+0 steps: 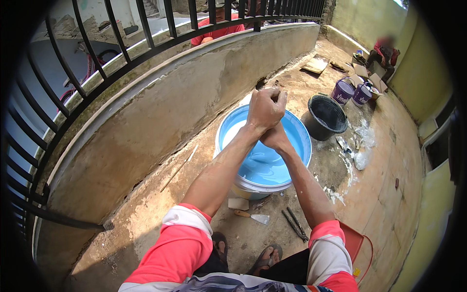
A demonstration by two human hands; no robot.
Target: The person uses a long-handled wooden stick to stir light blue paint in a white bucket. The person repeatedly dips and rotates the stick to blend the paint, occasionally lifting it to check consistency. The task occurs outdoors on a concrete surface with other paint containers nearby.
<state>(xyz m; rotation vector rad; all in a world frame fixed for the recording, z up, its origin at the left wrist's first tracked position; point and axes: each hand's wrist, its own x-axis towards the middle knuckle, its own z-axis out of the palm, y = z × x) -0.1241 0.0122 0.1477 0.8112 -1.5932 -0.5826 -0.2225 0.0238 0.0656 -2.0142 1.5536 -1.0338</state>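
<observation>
A wide white bucket (260, 170) of light blue paint stands before me. Over it my left hand (266, 109) is closed in a fist, stacked just above my right hand (275, 136), which is also closed. Both seem wrapped round one thing, hidden by my fingers and too unclear to name. On the ground below the bucket lie a scraper (258, 218) with a wooden handle, a pale block (238, 204) and dark pliers-like tools (294, 226). A thin stick (179, 168) lies left of the bucket.
A black bucket (323, 119), purple pails (342, 91), plastic scraps (362, 158) and a red tray (351, 241) are at right. A low wall (131, 136) with black railing (78, 87) runs along the left. A person (216, 30) is beyond it; another person (384, 56) sits at back right.
</observation>
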